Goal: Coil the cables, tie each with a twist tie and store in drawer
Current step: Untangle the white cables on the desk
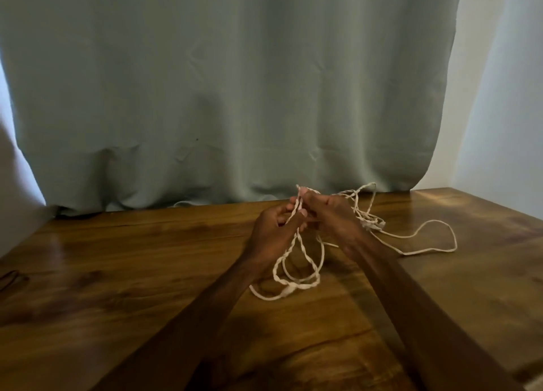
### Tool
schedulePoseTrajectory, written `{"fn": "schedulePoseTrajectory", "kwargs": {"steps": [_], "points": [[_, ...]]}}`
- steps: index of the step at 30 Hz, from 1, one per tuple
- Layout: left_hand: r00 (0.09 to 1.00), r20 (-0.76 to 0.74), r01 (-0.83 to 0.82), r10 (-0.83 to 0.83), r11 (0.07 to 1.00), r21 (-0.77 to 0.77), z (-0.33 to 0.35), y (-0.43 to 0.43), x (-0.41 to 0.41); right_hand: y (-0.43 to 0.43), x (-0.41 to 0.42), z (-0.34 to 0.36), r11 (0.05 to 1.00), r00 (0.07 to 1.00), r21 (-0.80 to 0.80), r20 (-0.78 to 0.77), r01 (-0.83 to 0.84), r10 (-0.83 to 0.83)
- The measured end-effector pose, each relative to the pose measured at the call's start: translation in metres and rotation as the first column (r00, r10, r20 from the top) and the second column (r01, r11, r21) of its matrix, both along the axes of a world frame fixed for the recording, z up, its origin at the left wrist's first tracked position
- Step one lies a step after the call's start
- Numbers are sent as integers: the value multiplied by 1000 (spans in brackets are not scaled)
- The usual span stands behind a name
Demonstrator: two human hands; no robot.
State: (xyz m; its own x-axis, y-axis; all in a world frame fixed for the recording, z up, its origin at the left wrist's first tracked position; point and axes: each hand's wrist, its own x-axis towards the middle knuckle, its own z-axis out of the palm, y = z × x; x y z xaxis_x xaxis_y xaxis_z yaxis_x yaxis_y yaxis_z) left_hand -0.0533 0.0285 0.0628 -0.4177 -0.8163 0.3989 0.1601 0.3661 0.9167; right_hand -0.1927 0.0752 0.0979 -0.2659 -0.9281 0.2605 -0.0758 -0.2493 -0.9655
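A long white cable (296,268) lies partly on the wooden table (117,273) and partly in my hands. My left hand (271,227) pinches several of its strands from the left. Right against it, my right hand (329,214) grips the same bundle, with its fingertips at the top of the strands. Loose loops hang below both hands and rest on the wood. More of the cable trails to the right in a wide loop (435,237), with a small tangle just behind my right hand. No twist tie or drawer is in view.
A grey-green curtain (235,96) hangs down to the table's back edge. A white wall (505,96) stands at the right. A dark thin cord (11,277) lies at the table's left edge. The table's right edge runs close to the trailing loop.
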Motion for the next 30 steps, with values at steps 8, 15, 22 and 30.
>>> {"fn": "schedulePoseTrajectory", "kwargs": {"steps": [8,15,22,30], "points": [[983,160,-47,90,967,-252,-2,-18,7,-16,-35,-33,824,667,-523,-535,219,-518],[973,-132,201,-191,978,61,40,0,12,-34,-40,-51,890,562,-398,-694,222,-450],[872,-488,54,-21,997,54,90,-17,60,-44,-80,-54,790,345,-456,-725,410,-597],[718,-629,-114,299,941,318,69,-79,132,-46,-109,-57,760,320,-272,-785,590,-530]]}}
